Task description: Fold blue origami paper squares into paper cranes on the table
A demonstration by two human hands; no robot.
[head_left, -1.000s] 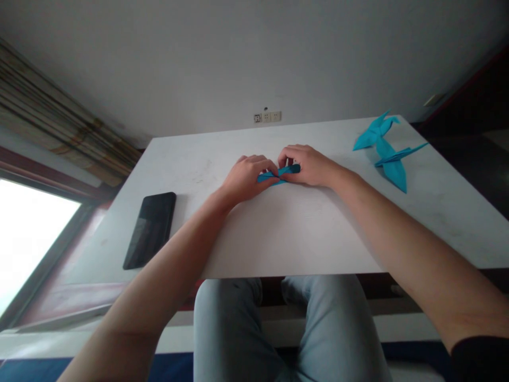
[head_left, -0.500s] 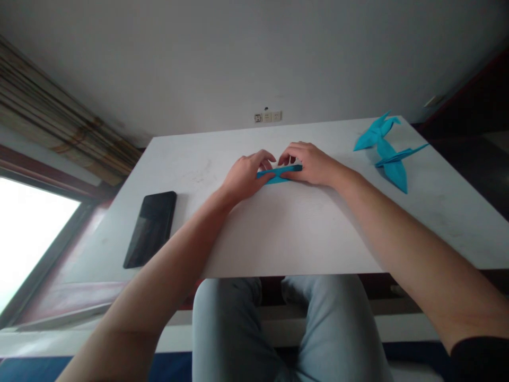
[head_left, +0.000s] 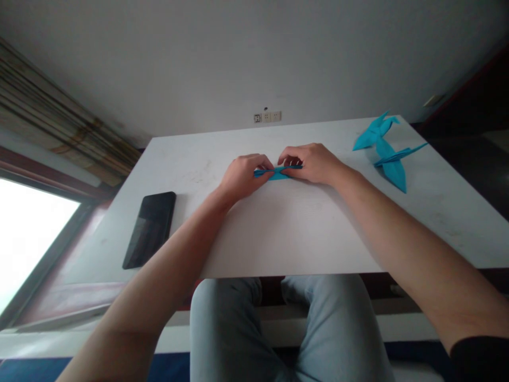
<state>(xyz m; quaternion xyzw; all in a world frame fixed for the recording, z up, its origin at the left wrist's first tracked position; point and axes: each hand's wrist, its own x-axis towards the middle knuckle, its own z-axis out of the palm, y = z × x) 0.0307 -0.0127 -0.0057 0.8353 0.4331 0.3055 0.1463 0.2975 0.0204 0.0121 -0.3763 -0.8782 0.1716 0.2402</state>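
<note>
A folded piece of blue paper lies between my hands over the middle of the white table. My left hand is closed on its left end, thumb on the near side and fingers curled behind. On the right end my right hand pinches the paper in the same way. Part of each end is hidden by my thumbs and fingers. Two blue origami cranes rest close together at the far right of the table, well away from my right hand.
A black phone lies on the table's left side, beside my left forearm. Behind the table rises a grey wall with sockets. A curtain and a bright window are at the left. My knees are below the near edge.
The blue paper looks flatter and narrower, its near edge a little further back. Both hands keep hold of it, and my right hand's fingers have shifted slightly.
</note>
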